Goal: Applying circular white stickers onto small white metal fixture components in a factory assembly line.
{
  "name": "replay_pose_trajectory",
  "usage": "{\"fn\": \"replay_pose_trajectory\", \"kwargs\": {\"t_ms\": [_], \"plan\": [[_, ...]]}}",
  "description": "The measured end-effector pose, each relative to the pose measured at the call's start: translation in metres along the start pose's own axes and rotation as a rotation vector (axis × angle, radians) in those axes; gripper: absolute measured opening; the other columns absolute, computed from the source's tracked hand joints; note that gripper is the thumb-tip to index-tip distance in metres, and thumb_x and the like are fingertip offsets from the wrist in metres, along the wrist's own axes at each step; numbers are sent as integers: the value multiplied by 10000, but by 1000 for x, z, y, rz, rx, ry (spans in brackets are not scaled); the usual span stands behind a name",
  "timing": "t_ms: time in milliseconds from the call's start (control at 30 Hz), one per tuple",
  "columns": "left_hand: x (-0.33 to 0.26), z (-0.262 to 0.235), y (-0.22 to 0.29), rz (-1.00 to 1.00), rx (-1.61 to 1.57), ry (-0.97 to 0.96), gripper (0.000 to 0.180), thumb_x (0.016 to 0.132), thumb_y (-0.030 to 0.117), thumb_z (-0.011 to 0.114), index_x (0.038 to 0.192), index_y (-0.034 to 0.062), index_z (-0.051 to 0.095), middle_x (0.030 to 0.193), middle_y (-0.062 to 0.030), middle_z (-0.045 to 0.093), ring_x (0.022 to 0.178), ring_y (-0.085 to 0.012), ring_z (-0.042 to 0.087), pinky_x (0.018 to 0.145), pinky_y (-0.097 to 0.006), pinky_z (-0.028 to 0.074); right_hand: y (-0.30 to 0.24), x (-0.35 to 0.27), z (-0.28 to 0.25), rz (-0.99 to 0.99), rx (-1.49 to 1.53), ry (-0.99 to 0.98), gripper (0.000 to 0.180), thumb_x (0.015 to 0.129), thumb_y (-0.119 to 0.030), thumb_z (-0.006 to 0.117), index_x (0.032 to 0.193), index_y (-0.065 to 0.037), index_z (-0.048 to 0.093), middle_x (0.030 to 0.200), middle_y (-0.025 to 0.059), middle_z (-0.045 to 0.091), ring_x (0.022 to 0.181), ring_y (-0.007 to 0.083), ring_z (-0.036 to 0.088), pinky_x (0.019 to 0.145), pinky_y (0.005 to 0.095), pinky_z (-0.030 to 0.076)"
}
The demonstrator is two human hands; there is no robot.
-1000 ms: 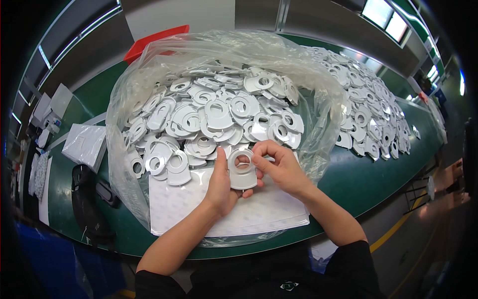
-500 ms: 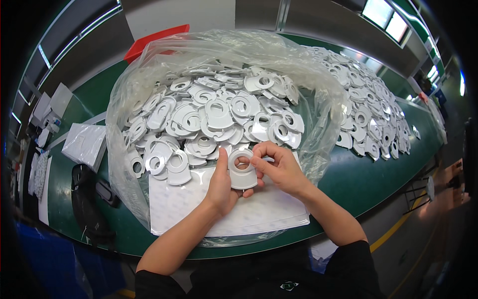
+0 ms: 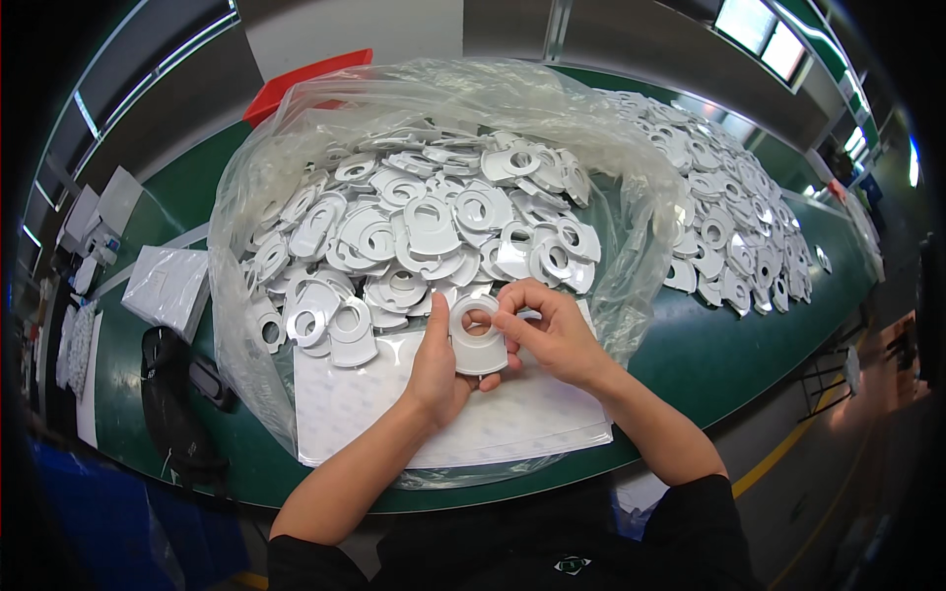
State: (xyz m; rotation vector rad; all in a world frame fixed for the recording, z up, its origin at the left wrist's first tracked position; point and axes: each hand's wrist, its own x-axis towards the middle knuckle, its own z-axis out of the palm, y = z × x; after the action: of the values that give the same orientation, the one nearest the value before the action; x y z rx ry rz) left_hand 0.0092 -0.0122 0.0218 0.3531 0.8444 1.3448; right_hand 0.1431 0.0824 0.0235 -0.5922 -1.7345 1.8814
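Note:
A white plastic plate with a round ringed hole (image 3: 480, 357) is held upright over a stack of white sheets (image 3: 365, 428). My left hand (image 3: 432, 372) is closed around its left side and lower edge, thumb up along the side and fingers behind. The thumb and forefinger of my right hand (image 3: 555, 335) pinch at its upper right rim. Fingers of the hands show through the hole. Just beyond lies a heap of similar white plates (image 3: 431, 242) inside an opened clear plastic bag (image 3: 641, 222).
A second heap of white plates (image 3: 714, 261) spreads over the green table (image 3: 680, 364) at the right. To the left are a white wrapped packet (image 3: 168, 284) and a black pouch-like item (image 3: 175, 404). A red bin (image 3: 296, 84) stands behind the bag.
Almost nothing differs. Both hands keep the same hold on the plate, and the view has shifted very slightly.

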Motion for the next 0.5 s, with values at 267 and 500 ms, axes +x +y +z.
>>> {"fn": "replay_pose_trajectory", "kwargs": {"t_ms": [267, 500], "plan": [[1, -1, -1, -2, 4, 6, 684, 927, 637, 107, 1019, 90, 507, 854, -90, 575, 721, -175, 586, 467, -249, 347, -2, -1, 2, -81, -141, 19, 129, 859, -105, 626, 871, 5, 559, 1002, 73, 506, 656, 104, 574, 550, 217, 472], [0, -1, -1, 12, -16, 4, 670, 926, 637, 104, 1002, 101, 498, 861, -90, 580, 730, -176, 585, 468, -247, 342, -7, 1, -2, -457, -681, 109, 189, 799, -167, 683, 869, -26, 579, 920, 68, 552, 797, 162, 569, 607, 291, 480]]}}
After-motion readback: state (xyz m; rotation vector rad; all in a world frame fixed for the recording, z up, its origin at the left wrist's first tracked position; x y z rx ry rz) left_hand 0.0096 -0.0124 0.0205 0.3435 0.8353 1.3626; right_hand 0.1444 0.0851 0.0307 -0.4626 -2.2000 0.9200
